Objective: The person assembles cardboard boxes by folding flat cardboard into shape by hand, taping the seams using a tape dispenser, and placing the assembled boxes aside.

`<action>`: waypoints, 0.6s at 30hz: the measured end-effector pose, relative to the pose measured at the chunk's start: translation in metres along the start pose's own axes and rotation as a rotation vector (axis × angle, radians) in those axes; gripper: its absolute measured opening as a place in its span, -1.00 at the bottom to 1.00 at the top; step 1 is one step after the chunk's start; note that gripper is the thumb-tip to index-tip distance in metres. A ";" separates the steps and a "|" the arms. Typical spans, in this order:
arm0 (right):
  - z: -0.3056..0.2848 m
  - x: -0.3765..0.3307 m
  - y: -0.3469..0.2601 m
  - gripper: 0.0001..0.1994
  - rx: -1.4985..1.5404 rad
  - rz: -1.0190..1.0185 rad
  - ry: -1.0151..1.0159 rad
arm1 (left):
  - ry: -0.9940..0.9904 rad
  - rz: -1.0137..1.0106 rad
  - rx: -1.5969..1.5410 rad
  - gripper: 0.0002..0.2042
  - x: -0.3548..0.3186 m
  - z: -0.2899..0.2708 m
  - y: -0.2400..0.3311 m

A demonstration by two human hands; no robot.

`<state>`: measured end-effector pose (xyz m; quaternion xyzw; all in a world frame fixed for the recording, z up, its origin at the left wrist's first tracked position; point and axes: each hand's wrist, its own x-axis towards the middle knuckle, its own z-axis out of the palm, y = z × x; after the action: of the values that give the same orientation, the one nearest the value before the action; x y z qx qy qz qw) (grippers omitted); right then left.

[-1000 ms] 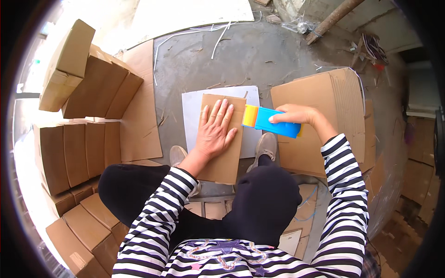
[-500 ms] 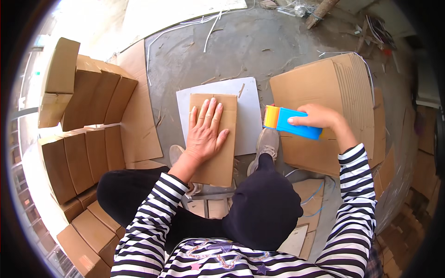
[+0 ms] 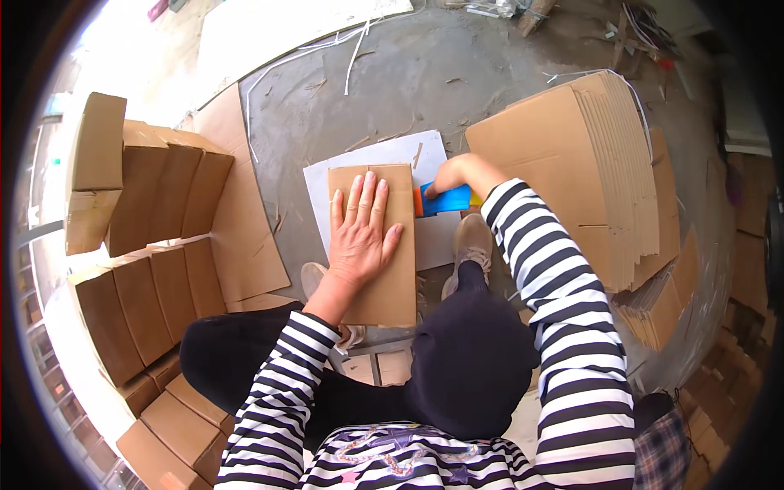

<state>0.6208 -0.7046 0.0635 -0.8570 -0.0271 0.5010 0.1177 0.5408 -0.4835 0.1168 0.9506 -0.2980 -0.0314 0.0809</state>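
Observation:
A closed brown cardboard box (image 3: pixel 374 294) stands in front of me on a white sheet (image 3: pixel 317 189). My left hand (image 3: pixel 362 237) lies flat on its top with the fingers spread. At the box's right side, my right hand (image 3: pixel 457 175) grips a blue tape dispenser (image 3: pixel 445 201) with orange and yellow ends. The orange end meets the box's right edge near its far half. My right forearm reaches inward over my shoe, and part of the dispenser is hidden under the hand.
To the right lies a stack of flattened cartons (image 3: pixel 543 155). Rows of made-up boxes (image 3: pixel 135 302) stand at the left beside a cardboard sheet (image 3: pixel 249 241). My shoe (image 3: pixel 472 245) is close to the white sheet. White strapping (image 3: pixel 353 64) and scraps lie on the concrete floor.
My right hand has swung left with the tape dispenser, from over the carton stack to the box's right side. My left hand stays flat on the box.

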 end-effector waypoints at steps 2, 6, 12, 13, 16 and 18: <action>0.010 -0.009 0.002 -0.37 0.029 0.014 0.074 | 0.012 0.000 -0.016 -0.36 -0.001 -0.002 0.002; 0.011 -0.044 0.028 -0.34 0.359 0.113 0.189 | 0.025 -0.005 -0.022 -0.34 -0.002 -0.007 -0.005; 0.051 -0.015 -0.023 -0.39 1.008 0.277 1.127 | 0.158 -0.206 -0.024 -0.27 0.000 0.005 -0.001; 0.049 -0.009 -0.051 -0.38 1.061 0.308 1.162 | 0.179 -0.339 0.002 -0.25 -0.002 0.010 -0.006; 0.050 0.020 -0.072 -0.40 1.044 0.290 1.393 | 0.184 -0.522 -0.075 -0.14 0.009 0.009 0.002; 0.050 0.028 -0.074 -0.40 1.065 0.289 1.374 | 0.235 -0.637 -0.155 -0.03 0.015 0.009 -0.002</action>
<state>0.5963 -0.6191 0.0334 -0.7953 0.3954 -0.1692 0.4273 0.5528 -0.4918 0.1072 0.9840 0.0285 0.0319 0.1728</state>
